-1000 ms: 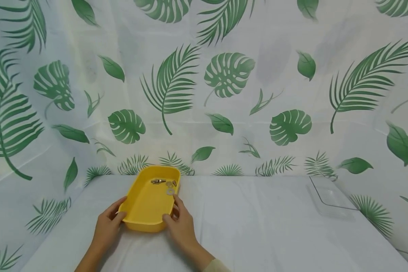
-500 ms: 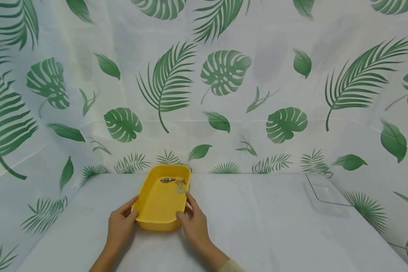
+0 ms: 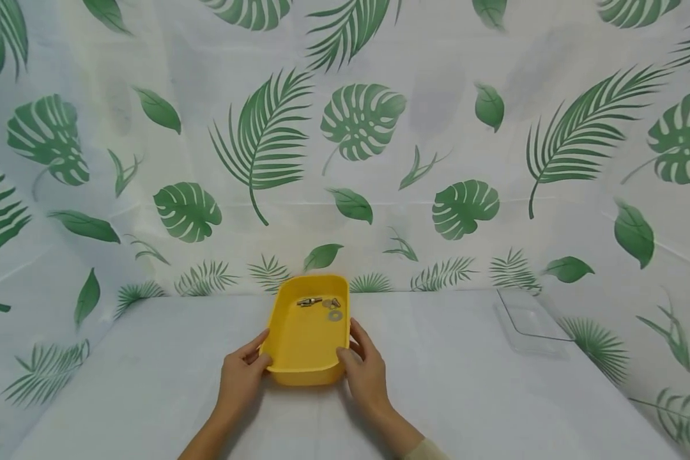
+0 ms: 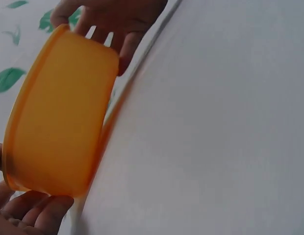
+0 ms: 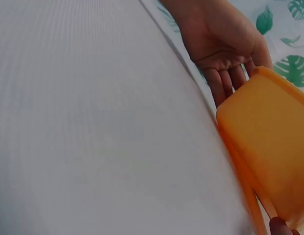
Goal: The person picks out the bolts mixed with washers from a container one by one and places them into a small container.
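Note:
A yellow tray [image 3: 305, 345] with rounded corners is held between both hands near the middle of the head view. My left hand [image 3: 241, 377] grips its near left corner, thumb on the rim and fingers around the side. At the near right corner, my right hand [image 3: 368, 374] holds it the same way. Inside, toward the far end, lie small metal bolts [image 3: 309, 301], a short screw [image 3: 336, 303] and a flat washer [image 3: 335, 315]. Both wrist views show the tray's outer near wall [image 4: 63, 112], with fingers reaching beneath; its contents are hidden there.
A clear, shallow container [image 3: 531, 326] with a dark rim line stands at the right side of the white-covered table [image 3: 466, 383]. Behind and beside the table hangs a white sheet [image 3: 374, 243] printed with green leaves.
Both hands have carried the yellow tray to the right, and it now points more straight ahead. The head view has turned slightly right. The metal parts stay at the tray's far end.

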Motion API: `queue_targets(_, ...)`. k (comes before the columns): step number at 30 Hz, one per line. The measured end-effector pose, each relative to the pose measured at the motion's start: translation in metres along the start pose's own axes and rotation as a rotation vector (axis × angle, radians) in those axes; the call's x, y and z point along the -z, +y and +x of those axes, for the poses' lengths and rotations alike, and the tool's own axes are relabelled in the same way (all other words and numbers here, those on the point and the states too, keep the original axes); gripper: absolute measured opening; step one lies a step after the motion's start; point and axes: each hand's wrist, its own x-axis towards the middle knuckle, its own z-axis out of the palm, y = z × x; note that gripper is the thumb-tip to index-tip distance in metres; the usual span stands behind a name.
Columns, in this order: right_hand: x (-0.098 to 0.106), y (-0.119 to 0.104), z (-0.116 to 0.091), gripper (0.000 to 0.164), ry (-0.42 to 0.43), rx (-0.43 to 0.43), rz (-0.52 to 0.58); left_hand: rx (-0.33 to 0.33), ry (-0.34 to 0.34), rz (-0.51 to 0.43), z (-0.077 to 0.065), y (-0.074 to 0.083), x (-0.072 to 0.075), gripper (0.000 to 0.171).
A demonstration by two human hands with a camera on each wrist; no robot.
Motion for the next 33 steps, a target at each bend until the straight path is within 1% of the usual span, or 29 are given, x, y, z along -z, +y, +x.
queue_targets(3,0.016,0.003,0.002,0.057,0.037,-0.002,0.002,0.005,-0.049,-0.057,-0.003,0.004,-0.016,0.054)
queue_targets(7,0.036,0.006,0.006,0.056,0.060,0.004,-0.013,-0.016,-0.083,-0.091,-0.005,0.008,-0.035,0.054)
queue_targets(13,0.062,0.007,0.009,0.058,0.068,-0.016,-0.038,-0.068,-0.118,-0.076,-0.007,0.014,-0.057,0.053)
queue_targets(17,0.080,0.011,0.013,0.059,0.082,-0.030,-0.052,-0.077,-0.134,-0.071,-0.008,0.018,-0.074,0.054)
queue_targets(23,0.107,0.018,0.022,0.060,0.033,-0.069,-0.072,-0.094,-0.136,-0.086,-0.010,0.024,-0.100,0.052)
queue_targets(26,0.121,0.021,0.024,0.059,0.022,-0.069,-0.102,-0.093,-0.157,-0.093,-0.013,0.027,-0.112,0.049)
queue_targets(30,0.133,0.024,0.025,0.058,0.029,-0.054,-0.124,-0.087,-0.176,-0.101,-0.017,0.030,-0.124,0.048)
queue_targets(33,0.137,0.027,0.026,0.057,0.046,-0.056,-0.124,-0.096,-0.173,-0.094,-0.018,0.030,-0.129,0.048)
